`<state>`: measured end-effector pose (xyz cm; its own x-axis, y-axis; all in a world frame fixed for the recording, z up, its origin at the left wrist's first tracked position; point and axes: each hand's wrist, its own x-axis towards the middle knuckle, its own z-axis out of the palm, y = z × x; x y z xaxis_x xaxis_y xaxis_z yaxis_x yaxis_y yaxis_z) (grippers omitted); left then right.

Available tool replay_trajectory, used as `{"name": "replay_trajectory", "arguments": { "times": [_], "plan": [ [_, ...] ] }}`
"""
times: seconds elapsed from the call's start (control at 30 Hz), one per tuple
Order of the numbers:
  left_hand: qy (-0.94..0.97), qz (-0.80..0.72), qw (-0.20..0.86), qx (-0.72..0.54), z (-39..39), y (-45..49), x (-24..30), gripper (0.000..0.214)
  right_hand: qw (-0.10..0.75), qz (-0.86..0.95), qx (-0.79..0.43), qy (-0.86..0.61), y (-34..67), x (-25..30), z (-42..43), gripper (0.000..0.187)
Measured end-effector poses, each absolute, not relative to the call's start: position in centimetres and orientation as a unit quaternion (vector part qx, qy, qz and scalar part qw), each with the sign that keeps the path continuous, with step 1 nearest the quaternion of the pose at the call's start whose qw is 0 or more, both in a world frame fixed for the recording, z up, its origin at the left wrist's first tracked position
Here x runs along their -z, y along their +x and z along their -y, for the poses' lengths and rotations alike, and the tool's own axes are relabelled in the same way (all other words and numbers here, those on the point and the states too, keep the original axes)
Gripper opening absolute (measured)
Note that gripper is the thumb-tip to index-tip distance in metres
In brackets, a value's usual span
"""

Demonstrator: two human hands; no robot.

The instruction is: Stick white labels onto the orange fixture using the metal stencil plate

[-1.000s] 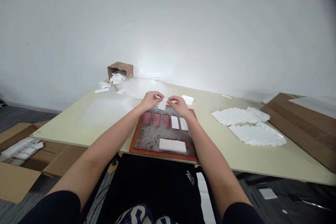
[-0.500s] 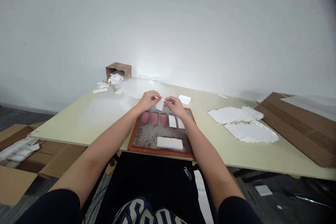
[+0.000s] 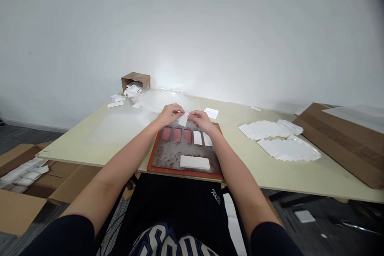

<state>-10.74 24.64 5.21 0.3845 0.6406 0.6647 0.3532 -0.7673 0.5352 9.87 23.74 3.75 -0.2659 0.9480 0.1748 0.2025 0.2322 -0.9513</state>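
Note:
My left hand [image 3: 169, 113] and my right hand [image 3: 201, 119] are both pinched on one small white card [image 3: 183, 119], held just above the far edge of an orange-rimmed metal tray [image 3: 168, 156]. The tray has a row of rectangular slots: three slots [image 3: 177, 135] show red, and two on the right hold white cards [image 3: 197, 137]. A stack of white cards [image 3: 195, 162] lies on the tray's near part.
Fanned piles of white bags [image 3: 279, 139] lie right on the pale table [image 3: 120, 136]. A loose white card [image 3: 211, 113] rests beyond the tray. A tipped brown box [image 3: 135, 80] spills papers at the far left. Cardboard [image 3: 345, 140] covers the right end; an open carton [image 3: 21, 176] stands on the floor left.
Both hands stay pinched on the white card above the tray, with only a small shift. The view has moved slightly.

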Motion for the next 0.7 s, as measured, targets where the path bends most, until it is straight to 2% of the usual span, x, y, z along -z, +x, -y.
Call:
{"name": "replay_trajectory", "arguments": {
  "times": [0.7],
  "plan": [
    [0.825, -0.291, 0.149, -0.46, -24.8, -11.23, -5.47, 0.015, 0.445, 0.654, -0.454, -0.411, 9.48, -3.5, -24.09, 0.043]
  ]
}}
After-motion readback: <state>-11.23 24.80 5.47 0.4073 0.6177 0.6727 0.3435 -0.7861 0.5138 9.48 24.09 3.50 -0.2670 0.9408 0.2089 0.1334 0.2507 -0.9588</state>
